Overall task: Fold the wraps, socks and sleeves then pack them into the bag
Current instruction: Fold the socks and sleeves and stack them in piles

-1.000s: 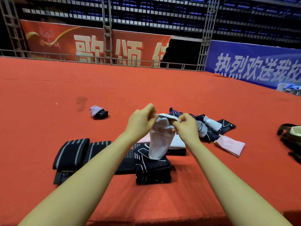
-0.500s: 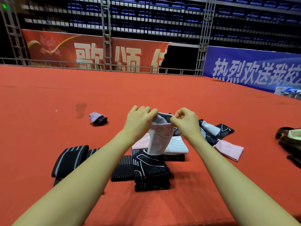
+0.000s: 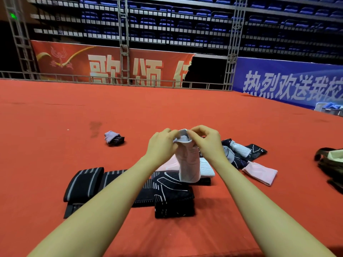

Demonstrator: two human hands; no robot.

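1. I see the left hand [image 3: 163,145] and right hand [image 3: 207,143] raised side by side, both pinched on the top edge of a white sock [image 3: 189,164] that hangs down between them.
2. Below the sock, folded black wraps [image 3: 83,184] with grey stripes lie on the red carpet [image 3: 55,164], next to a folded black sleeve [image 3: 174,204] with white lines.
3. A pink sock [image 3: 259,172] lies flat to the right, just beside a loose dark pile [image 3: 243,151].
4. A small rolled pair [image 3: 113,138] sits apart to the left.
5. The bag [image 3: 330,160] is at the right edge, well apart from the hands.
6. The red banner [image 3: 111,65] reads "歌颂"; the blue banner [image 3: 289,86] reads "热烈欢送我校", cut off at the frame.
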